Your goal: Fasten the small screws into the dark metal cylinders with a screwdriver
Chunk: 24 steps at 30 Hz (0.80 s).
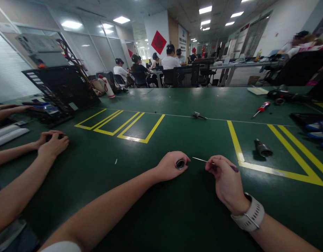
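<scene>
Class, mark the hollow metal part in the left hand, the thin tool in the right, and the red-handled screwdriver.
Hollow metal part (180, 164): head view, on its open end.
Thin tool (201, 160): head view, on its metal shaft.
Red-handled screwdriver (263, 106): head view, on its handle.

Beyond the metal cylinder (180, 164) in our left hand (170, 168) we have free worktop (187, 140) up to a dark fitting (197, 114). Right of the cylinder, the thin tool (202, 160) in our right hand (226, 179) bars the way, then a grey socket (264, 149); well left, a co-worker's hand (53, 145).
</scene>
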Tool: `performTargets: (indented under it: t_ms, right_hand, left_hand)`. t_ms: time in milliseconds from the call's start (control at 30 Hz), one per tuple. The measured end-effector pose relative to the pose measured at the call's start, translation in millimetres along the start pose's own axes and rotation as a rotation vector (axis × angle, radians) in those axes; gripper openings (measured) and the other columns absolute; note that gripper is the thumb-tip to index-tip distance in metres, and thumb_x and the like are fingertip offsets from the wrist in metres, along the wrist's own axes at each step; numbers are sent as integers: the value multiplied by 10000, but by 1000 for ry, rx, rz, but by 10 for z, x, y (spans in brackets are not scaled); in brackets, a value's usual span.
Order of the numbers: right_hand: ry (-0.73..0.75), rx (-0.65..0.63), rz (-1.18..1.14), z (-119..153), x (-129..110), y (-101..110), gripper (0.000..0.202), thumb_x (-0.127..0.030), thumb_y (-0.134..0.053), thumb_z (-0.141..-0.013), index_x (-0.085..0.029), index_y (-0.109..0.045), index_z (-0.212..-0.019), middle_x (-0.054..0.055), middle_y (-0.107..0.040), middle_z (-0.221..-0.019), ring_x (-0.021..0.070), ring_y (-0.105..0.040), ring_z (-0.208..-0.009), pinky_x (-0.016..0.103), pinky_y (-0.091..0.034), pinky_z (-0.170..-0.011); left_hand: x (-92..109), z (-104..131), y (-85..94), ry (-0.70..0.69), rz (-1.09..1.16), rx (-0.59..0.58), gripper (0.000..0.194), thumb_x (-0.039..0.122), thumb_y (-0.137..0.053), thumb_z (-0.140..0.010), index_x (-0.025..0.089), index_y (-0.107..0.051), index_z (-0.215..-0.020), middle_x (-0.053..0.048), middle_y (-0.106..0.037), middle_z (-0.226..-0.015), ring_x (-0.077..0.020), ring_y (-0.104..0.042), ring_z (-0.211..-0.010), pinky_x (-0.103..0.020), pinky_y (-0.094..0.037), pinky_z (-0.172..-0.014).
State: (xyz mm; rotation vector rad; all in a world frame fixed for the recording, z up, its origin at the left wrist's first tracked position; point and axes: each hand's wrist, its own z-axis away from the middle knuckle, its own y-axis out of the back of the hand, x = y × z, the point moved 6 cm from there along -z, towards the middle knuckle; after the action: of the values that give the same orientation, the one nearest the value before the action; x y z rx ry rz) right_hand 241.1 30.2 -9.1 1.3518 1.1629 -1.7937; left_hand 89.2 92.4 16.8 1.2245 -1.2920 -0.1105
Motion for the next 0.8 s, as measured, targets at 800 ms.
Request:
performTargets:
  t_ms: [800]
  right_hand:
    - [654, -916, 1318, 883, 59, -628, 422, -78, -571, -685, -94, -594, -1106, 246, -530, -1254, 405, -482, -1159, 542, -428, -927]
  left_hand:
    - [-305, 66, 309, 231, -27, 683, 182, 193, -628, -681, 174, -478, -782, 10, -519, -765, -126, -508, -711, -258, -421, -661]
